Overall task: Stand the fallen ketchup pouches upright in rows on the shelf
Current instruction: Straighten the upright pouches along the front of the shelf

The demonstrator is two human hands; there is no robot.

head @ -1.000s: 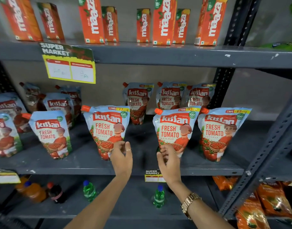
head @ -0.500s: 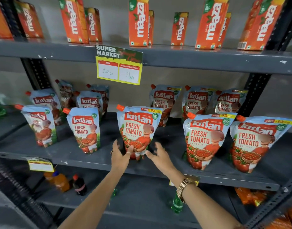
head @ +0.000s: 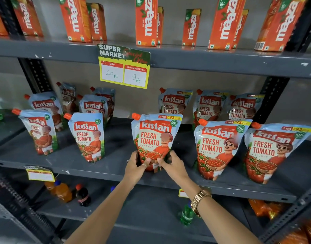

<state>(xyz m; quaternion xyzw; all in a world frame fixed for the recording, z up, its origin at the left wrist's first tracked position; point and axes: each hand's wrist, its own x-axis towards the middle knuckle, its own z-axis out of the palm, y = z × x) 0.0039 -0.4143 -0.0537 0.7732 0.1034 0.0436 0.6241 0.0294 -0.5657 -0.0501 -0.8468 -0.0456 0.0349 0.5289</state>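
I held the middle pouch (head: 155, 138) low at its base, my left hand (head: 136, 166) and right hand (head: 172, 164) closed on its 2 bottom corners, thumbs on the front. I judged this low grip kept the soft base flat on the shelf (head: 105, 166), so it stood upright in the front row, between 2 pouches to the left and 2 to the right.
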